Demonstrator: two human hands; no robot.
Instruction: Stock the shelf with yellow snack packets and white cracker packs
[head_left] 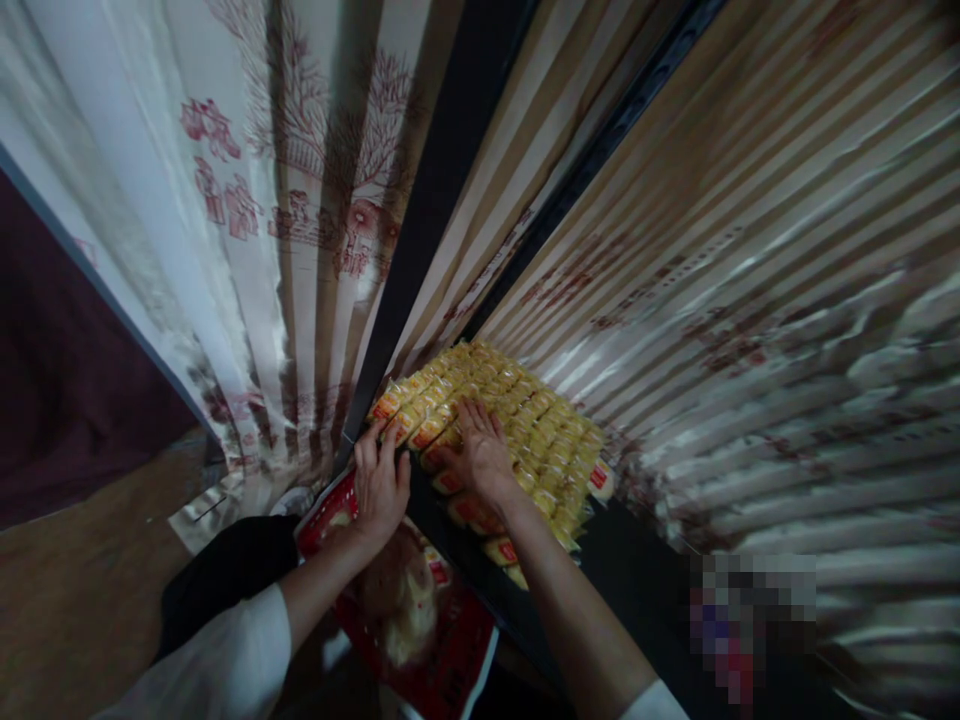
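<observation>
A tight block of several small yellow-and-red snack packets [525, 420] stands in rows on a dark shelf [637, 580]. My left hand [380, 483] rests with its fingers stretched out on the packets at the block's left end. My right hand [484, 450] lies flat, fingers spread, on the packets near the middle of the front rows. Neither hand grips a packet. Just below my left hand lies a large red printed bag [442, 620], partly hidden by my forearms.
Stacks of pale, shiny wrapped goods [750, 300] tower to the right of the block. White printed bags [285, 220] rise behind a black upright post [420, 250] on the left. A wooden floor [82, 570] shows at the lower left.
</observation>
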